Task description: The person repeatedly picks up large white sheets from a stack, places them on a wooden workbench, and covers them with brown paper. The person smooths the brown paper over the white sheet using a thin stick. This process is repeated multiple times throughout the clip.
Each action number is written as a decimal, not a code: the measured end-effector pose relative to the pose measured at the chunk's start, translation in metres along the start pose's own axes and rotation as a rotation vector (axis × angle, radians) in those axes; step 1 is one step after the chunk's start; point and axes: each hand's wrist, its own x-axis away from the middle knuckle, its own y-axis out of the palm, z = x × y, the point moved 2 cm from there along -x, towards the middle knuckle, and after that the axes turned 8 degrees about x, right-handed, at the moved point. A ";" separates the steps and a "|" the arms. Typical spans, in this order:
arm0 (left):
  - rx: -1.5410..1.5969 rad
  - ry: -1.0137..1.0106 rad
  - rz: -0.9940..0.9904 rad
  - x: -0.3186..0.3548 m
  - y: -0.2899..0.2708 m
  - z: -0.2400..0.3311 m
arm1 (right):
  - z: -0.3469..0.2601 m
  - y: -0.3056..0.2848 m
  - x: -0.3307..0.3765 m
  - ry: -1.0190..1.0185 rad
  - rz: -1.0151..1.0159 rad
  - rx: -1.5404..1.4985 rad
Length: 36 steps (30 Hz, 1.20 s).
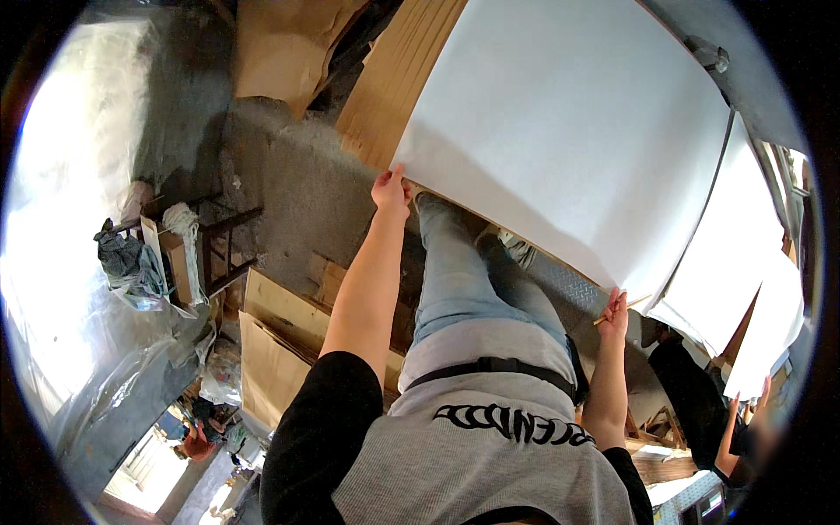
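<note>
A large white sheet (569,131) lies in front of me, its near edge slanting down to the right. At its near left corner my left hand (392,191) is closed on the edge, thumb on top. My right hand (614,313) is at the near right corner, fingertips up against the edge. A short, thin yellow stick (599,321) pokes out from between the right fingers; its kind is too small to tell. Beneath the sheet's left side shows brown corrugated cardboard (385,96).
On the right, another person's hands (733,406) touch a second white sheet (717,271). Left of me stand cardboard panels (271,359) and a dark metal frame (229,241) with bags and cloth on it. Clear plastic sheeting (114,367) covers things at far left.
</note>
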 end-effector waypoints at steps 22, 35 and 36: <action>0.130 0.003 -0.193 -0.013 -0.008 -0.003 | 0.008 -0.002 0.001 0.004 0.172 0.068; -0.065 -0.358 -0.521 0.026 0.009 -0.031 | 0.009 0.008 0.028 -0.024 0.440 0.211; -0.093 -0.356 -0.525 0.033 0.012 -0.035 | 0.008 0.015 0.033 -0.026 0.485 0.241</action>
